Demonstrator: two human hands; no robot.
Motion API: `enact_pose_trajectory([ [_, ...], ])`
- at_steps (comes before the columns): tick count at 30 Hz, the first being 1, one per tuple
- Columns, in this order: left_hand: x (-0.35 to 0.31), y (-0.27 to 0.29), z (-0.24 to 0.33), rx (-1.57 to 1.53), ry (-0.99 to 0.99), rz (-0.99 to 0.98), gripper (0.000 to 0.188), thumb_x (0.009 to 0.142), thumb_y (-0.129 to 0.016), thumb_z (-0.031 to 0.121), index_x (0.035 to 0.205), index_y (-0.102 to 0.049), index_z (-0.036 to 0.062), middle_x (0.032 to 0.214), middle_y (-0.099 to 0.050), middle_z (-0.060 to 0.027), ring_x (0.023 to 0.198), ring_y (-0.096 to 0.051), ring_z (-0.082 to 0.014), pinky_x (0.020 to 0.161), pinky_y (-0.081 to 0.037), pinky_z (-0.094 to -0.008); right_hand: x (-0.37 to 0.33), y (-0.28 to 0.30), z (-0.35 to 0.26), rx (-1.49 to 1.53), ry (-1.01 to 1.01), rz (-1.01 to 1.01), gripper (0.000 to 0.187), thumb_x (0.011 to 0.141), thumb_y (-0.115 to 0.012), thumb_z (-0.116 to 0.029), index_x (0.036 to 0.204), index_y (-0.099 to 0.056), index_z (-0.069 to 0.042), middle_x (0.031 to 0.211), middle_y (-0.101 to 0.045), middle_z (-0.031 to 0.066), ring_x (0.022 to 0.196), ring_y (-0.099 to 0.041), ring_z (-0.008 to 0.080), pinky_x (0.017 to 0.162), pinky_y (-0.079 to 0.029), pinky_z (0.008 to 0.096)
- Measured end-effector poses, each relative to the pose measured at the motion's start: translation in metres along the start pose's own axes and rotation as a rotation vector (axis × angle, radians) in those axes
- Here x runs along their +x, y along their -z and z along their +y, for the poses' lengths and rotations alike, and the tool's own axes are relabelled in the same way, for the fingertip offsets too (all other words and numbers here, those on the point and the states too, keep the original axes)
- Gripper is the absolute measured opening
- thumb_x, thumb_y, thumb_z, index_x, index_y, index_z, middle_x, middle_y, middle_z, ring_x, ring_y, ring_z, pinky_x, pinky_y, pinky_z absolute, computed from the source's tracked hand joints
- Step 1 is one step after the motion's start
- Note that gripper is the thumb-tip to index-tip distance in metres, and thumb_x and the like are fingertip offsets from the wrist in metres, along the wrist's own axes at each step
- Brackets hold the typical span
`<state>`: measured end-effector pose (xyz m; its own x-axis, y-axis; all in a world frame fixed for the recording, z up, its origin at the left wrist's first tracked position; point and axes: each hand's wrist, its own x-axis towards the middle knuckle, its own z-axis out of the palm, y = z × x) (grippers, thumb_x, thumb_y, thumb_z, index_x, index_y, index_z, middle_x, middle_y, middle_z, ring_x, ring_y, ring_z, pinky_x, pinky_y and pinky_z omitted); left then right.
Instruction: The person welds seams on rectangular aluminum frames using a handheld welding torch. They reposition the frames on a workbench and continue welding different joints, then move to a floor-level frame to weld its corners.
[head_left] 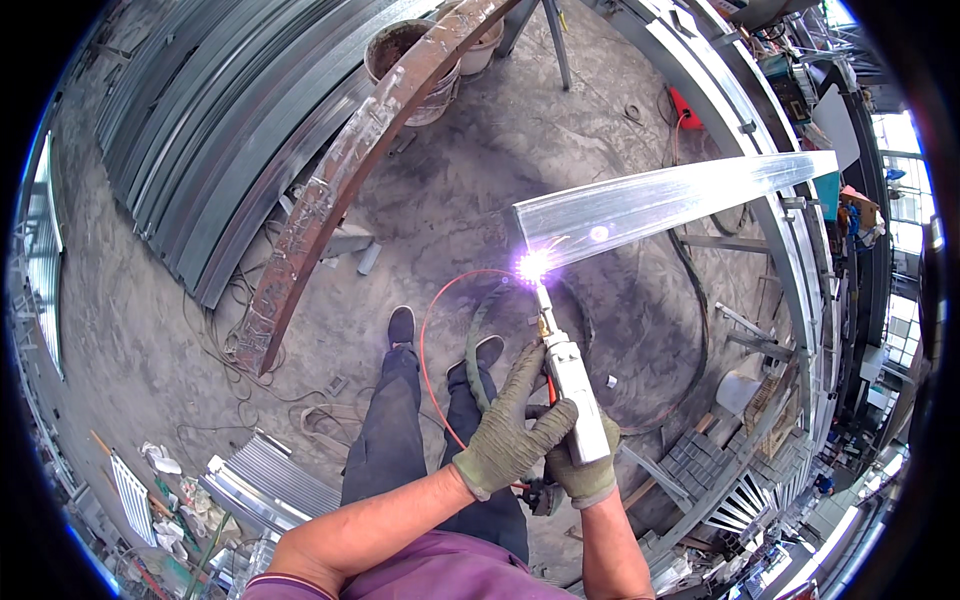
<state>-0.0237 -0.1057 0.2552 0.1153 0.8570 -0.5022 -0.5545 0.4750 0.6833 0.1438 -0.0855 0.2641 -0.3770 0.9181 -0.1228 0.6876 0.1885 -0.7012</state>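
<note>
Both my hands wear green work gloves and grip a white handheld welding gun (574, 390). My left hand (512, 430) wraps its left side, fingers reaching toward the brass-coloured neck. My right hand (588, 468) holds the rear body from below, its fingers partly hidden under the gun. The nozzle points away from me at the lower near corner of a shiny metal box tube (680, 200). A bright violet-white glare with sparks covers that corner and hides the contact point. An orange-red hose (424, 340) loops left of the gun.
A rusty steel beam (330, 190) stands left of centre, buckets (440, 100) behind it. Long grey metal profiles (220, 130) lie at the far left. A steel frame (770, 220) carries the tube's far end. Cables cross the floor. Stacked grey blocks (690, 465) sit at lower right.
</note>
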Motion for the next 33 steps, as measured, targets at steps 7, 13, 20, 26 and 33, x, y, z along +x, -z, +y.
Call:
enact_pose_trajectory([
  [7, -0.001, -0.001, 0.003, -0.009, 0.008, -0.006, 0.096, 0.113, -0.076, 0.021, 0.184, -0.014, -0.0002, 0.173, -0.046, -0.0189, 0.150, -0.056, -0.0227, 0.125, -0.050, -0.0383, -0.004, 0.005, 0.007, -0.023, 0.041, -0.032, 0.038, 0.086, -0.085, -0.018, 0.122, -0.080, -0.009, 0.109, -0.080, 0.0131, 0.094, -0.081, 0.0355, 0.081, -0.065, 0.0439],
  [13, -0.003, -0.002, -0.005, -0.022, 0.005, 0.004, 0.098, 0.108, -0.081, 0.028, 0.183, -0.023, 0.0039, 0.182, -0.032, -0.0199, 0.163, -0.045, -0.0351, 0.118, -0.058, -0.0450, -0.003, 0.005, -0.001, 0.045, 0.006, 0.007, 0.035, 0.087, -0.084, -0.015, 0.121, -0.081, -0.009, 0.109, -0.081, 0.0127, 0.095, -0.082, 0.0346, 0.081, -0.065, 0.0432],
  [20, -0.003, -0.002, -0.005, -0.042, 0.008, -0.004, 0.098, 0.108, -0.081, 0.027, 0.183, -0.022, 0.0024, 0.182, -0.032, -0.0200, 0.165, -0.044, -0.0347, 0.119, -0.057, -0.0449, -0.001, 0.008, -0.005, 0.021, 0.021, -0.034, 0.033, 0.092, -0.085, -0.016, 0.123, -0.080, -0.008, 0.113, -0.081, 0.0127, 0.097, -0.083, 0.0335, 0.082, -0.066, 0.0415],
  [26, -0.005, -0.003, -0.003, -0.007, 0.003, -0.017, 0.096, 0.113, -0.075, 0.018, 0.185, -0.012, 0.0019, 0.171, -0.049, -0.0166, 0.148, -0.057, -0.0212, 0.126, -0.049, -0.0372, -0.005, 0.009, 0.000, -0.051, 0.058, -0.059, 0.036, 0.093, -0.085, -0.021, 0.126, -0.080, -0.007, 0.113, -0.080, 0.0132, 0.095, -0.082, 0.0335, 0.080, -0.066, 0.0415],
  [33, -0.006, -0.003, -0.005, 0.017, -0.018, -0.017, 0.096, 0.113, -0.076, 0.018, 0.185, -0.014, 0.0021, 0.168, -0.051, -0.0162, 0.147, -0.057, -0.0211, 0.125, -0.049, -0.0380, -0.006, 0.005, -0.001, -0.024, 0.037, -0.016, 0.037, 0.095, -0.084, -0.024, 0.127, -0.079, -0.007, 0.112, -0.080, 0.0137, 0.093, -0.082, 0.0338, 0.079, -0.065, 0.0416],
])
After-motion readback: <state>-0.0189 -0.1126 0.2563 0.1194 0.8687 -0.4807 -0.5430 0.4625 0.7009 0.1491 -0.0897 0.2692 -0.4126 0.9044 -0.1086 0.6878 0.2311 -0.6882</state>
